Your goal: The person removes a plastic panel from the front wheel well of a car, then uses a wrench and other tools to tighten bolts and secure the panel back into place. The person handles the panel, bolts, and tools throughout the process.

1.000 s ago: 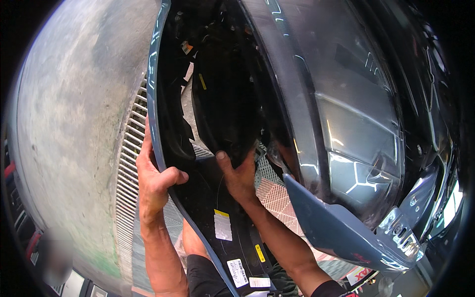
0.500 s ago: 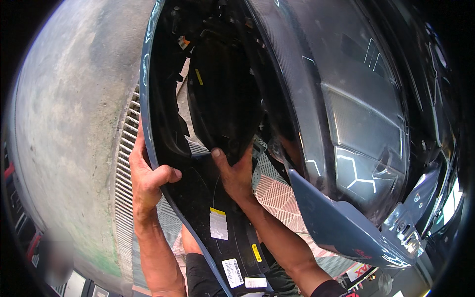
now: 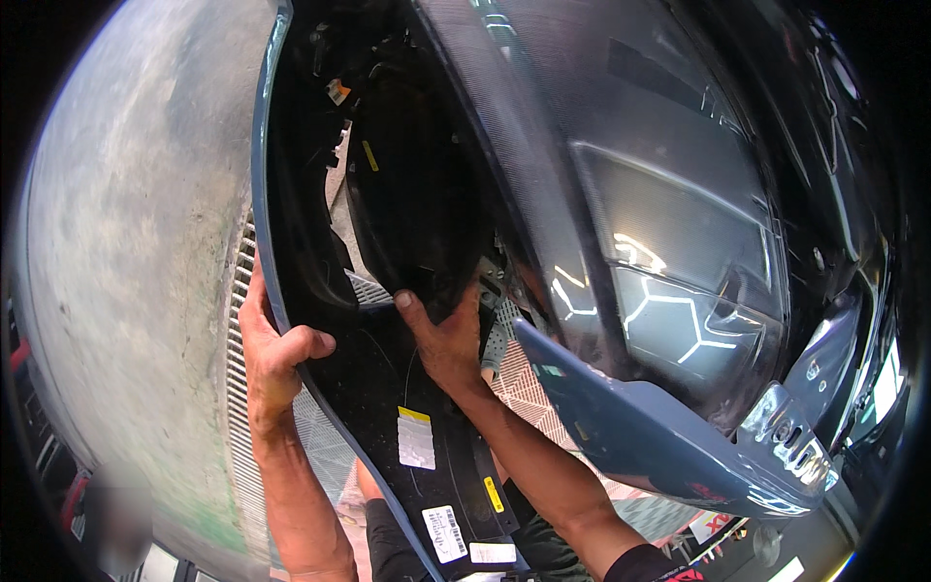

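Observation:
A large blue-grey car bumper cover (image 3: 373,364) stands out from the car, its black inner side towards me. My left hand (image 3: 276,354) grips its outer left edge, fingers behind it and thumb over the rim. Further right, my right hand (image 3: 441,335) is closed around the lower border of a dark opening in the black plastic, thumb on top and fingertips hidden. White labels (image 3: 444,533) and small yellow stickers (image 3: 494,495) are stuck to the inner side near its lower end.
To the right is the glossy dark car body (image 3: 669,213), with a blue-grey painted panel end (image 3: 640,427) jutting towards me and a metal bracket (image 3: 790,436) beside it. On the left lie a concrete floor (image 3: 136,242) and a slatted drain grate (image 3: 238,359). Patterned floor tiles (image 3: 529,388) show below.
The bumper cover and both hands have shifted slightly left in view, along with the car body. My grip looks the same.

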Action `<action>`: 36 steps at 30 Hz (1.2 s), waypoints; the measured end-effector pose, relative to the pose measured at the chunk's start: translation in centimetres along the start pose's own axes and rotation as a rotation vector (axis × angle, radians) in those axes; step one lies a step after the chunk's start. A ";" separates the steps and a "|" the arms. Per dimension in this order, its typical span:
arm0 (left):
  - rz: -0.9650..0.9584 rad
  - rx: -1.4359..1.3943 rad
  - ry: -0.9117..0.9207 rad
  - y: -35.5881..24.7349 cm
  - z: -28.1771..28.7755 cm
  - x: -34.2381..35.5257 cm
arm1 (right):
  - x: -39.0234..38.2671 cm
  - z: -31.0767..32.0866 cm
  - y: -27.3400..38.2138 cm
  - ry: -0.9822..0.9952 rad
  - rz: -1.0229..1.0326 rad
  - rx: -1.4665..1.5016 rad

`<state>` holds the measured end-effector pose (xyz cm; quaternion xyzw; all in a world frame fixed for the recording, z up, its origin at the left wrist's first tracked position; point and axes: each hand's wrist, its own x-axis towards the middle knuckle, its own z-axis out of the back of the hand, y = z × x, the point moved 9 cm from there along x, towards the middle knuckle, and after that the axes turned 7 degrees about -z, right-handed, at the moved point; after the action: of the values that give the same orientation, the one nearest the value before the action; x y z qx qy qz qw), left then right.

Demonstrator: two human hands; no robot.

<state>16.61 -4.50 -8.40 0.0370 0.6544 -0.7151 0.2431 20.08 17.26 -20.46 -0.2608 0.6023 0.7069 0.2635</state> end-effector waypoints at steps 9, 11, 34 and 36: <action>0.034 -0.062 -0.018 0.0 -0.3 0.1 | -1.1 0.4 2.4 0.104 -0.182 0.043; 0.025 -0.067 -0.021 -0.1 -0.4 0.1 | -1.1 0.5 2.7 0.103 -0.159 0.034; -0.177 -0.203 0.149 1.3 0.6 0.5 | -6.1 4.5 -12.4 0.186 -0.433 -0.097; -0.120 -0.007 0.161 1.6 2.6 0.6 | -7.6 2.8 -12.4 0.181 -0.450 -0.142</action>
<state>17.40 -7.20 -9.70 0.0541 0.6755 -0.7206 0.1467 33.94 21.23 -23.70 -0.4684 0.4993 0.6447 0.3401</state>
